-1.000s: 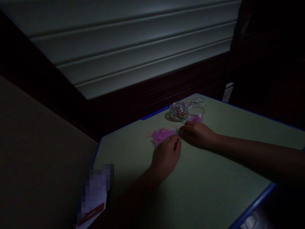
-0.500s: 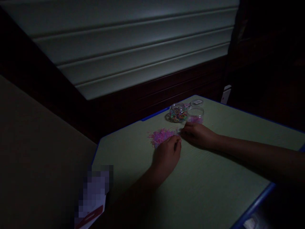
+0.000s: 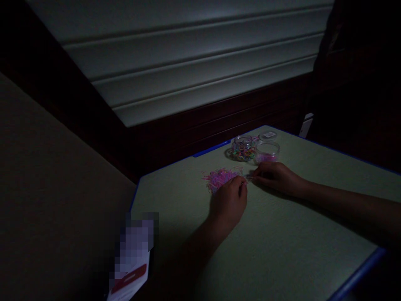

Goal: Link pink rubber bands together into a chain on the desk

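Small pink and purple bands: one loose heap, centre of the frame, on the counter. Left hand: fingers curled at the heap's near edge. Right hand: just beside, fingers bent, near pale strands. Each grip's opening and contents: cannot tell (dim light). Above: multicoloured jar, clear tub, lid.
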The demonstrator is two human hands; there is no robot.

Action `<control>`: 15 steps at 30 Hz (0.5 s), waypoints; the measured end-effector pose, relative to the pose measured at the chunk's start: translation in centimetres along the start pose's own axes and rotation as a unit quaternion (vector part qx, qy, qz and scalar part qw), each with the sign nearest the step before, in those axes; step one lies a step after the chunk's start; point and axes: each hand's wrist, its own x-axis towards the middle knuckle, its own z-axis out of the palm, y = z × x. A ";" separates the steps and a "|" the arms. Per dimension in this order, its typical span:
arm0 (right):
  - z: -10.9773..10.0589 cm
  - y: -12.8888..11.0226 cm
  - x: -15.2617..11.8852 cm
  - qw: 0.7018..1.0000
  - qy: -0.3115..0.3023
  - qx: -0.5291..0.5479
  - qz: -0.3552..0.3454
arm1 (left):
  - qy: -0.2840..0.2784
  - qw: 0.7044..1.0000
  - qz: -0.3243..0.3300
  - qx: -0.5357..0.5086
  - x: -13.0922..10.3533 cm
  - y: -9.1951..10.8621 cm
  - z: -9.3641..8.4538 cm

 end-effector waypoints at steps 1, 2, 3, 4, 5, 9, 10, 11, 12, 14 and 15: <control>0.0 0.1 0.0 1.000 -0.001 0.003 0.006 | 0.002 1.000 -0.001 -0.002 0.0 0.0 0.0; -0.1 0.2 -0.1 1.000 -0.004 0.005 0.009 | 0.001 1.000 -0.002 -0.002 0.0 0.1 0.0; -0.1 0.2 -0.1 1.000 -0.005 0.006 0.012 | 0.000 1.000 -0.003 -0.001 0.0 0.1 0.0; -0.1 0.2 -0.1 1.000 -0.006 0.006 0.012 | 0.000 1.000 -0.004 0.001 0.1 0.2 0.0; -0.2 0.2 -0.1 1.000 -0.006 0.006 0.012 | -0.002 1.000 -0.005 0.005 0.1 0.2 0.0; -0.3 0.1 -0.2 1.000 -0.005 0.002 0.005 | -0.007 1.000 -0.005 0.024 0.1 0.4 -0.1; -0.3 0.1 -0.2 1.000 -0.007 0.001 0.003 | -0.007 1.000 -0.004 0.028 0.1 0.5 -0.1; -0.4 0.0 -0.2 1.000 -0.008 0.001 0.000 | -0.007 0.999 -0.003 0.032 0.1 0.5 -0.1; -0.4 0.0 -0.2 1.000 -0.008 0.000 -0.005 | -0.006 0.999 -0.001 0.036 0.1 0.5 -0.1; -0.4 0.0 -0.1 1.000 -0.004 -0.002 -0.014 | -0.005 0.999 0.003 0.042 0.1 0.5 -0.1; -0.4 0.0 -0.1 1.000 -0.002 -0.004 -0.018 | -0.003 0.999 0.007 0.044 0.1 0.5 -0.1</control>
